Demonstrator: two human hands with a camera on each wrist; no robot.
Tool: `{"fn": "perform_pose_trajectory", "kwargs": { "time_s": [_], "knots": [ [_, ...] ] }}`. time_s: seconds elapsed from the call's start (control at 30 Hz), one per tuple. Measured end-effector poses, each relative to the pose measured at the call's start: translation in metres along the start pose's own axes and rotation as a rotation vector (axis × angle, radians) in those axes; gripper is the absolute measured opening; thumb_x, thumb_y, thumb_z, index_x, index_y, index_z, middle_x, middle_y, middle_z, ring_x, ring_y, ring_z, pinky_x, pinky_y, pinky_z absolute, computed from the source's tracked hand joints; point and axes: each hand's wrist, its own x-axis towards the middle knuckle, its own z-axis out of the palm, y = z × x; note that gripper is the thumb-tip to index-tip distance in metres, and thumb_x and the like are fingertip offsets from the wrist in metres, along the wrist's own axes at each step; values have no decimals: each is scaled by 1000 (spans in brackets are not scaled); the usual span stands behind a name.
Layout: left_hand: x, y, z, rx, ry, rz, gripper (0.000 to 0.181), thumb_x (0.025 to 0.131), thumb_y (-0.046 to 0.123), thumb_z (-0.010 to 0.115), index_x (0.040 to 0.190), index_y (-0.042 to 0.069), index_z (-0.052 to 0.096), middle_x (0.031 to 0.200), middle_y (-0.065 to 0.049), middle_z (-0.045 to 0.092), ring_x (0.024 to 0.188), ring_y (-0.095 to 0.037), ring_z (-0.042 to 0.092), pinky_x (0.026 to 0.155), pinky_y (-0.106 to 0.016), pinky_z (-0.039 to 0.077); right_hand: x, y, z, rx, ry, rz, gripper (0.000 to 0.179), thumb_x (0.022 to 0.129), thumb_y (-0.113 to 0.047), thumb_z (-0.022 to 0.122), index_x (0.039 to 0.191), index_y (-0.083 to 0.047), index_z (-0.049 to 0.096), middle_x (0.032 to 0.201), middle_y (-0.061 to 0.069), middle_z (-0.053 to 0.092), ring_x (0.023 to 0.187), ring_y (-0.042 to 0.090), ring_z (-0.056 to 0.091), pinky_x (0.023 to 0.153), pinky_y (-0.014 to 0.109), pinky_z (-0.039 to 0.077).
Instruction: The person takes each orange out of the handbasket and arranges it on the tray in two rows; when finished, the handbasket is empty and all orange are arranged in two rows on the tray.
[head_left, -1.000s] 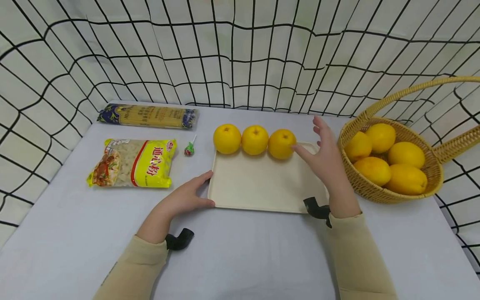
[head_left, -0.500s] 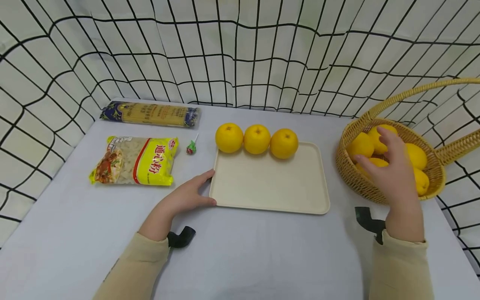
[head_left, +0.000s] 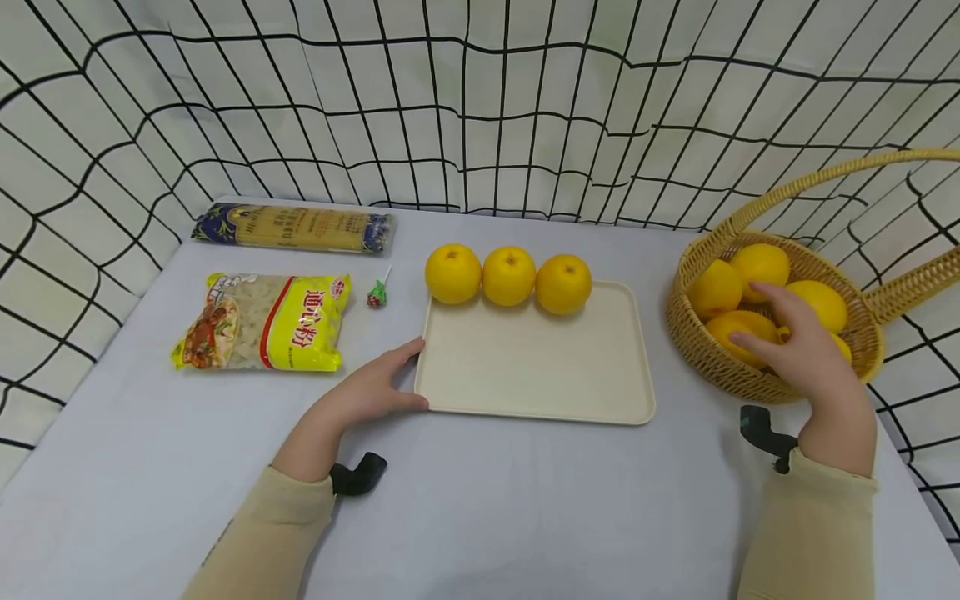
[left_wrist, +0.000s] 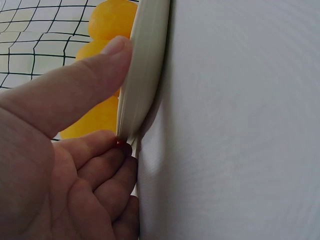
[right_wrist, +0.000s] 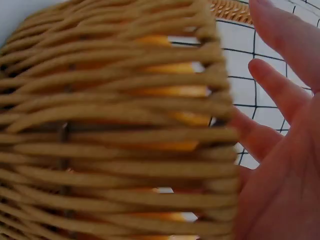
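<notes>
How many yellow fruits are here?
8: three fruits in a row along the far edge of the tray, five fruits in the basket, one mostly behind the right hand. More may be hidden underneath.

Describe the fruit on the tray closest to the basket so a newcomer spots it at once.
Find the cream rectangular tray between the yellow bag and the handled wicker basket. Along its far edge, three round yellow fruits sit in a row. You want the end fruit nearest the basket, the only one with bare tray to its right.
</notes>
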Motion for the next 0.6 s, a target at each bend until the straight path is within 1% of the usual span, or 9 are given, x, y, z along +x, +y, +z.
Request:
{"fn": "perform_pose_trajectory", "kwargs": {
  "time_s": [0.1,0.23,0.33,0.5,0.6],
  "knots": [
    [0,1,0,5,-3,-3,86,77,28,71,145,12,20,151,-13,21,138,-34,19,111,-52,18,1,6,0,-4,-42,40,81,86,-43,57,147,-20,10,152,21,4,129,52,16,97,69,18],
    [-1,2,0,9,-4,-3,86,77,28,70,145,12,20,151,-13,21,138,-33,19,111,-52,19,2,10,1,-22,-88,74,83,85,-47,56,148,-22,7,151,23,2,129,53,15,96,70,19],
    [-1,2,0,7,-4,-1,86,77,28,70,145,11,20,151,-13,20,138,-34,19,111,-52,19,3,13,2,-46,-103,94,84,85,-51,54,148,-22,6,151,24,3,129,53,13,96,71,18],
    [-2,3,0,1,-4,5,86,77,28,70,145,11,20,151,-13,20,138,-34,18,111,-52,19,5,17,3,-93,-123,143,89,82,-59,51,147,-21,4,149,27,8,126,54,19,93,71,21],
    [-2,3,-1,-1,-5,5,87,77,28,70,145,11,20,151,-13,20,138,-34,18,111,-52,18,5,16,4,-111,-129,162,93,80,-64,50,147,-19,4,148,28,10,125,54,20,93,71,21]
  ]
}}
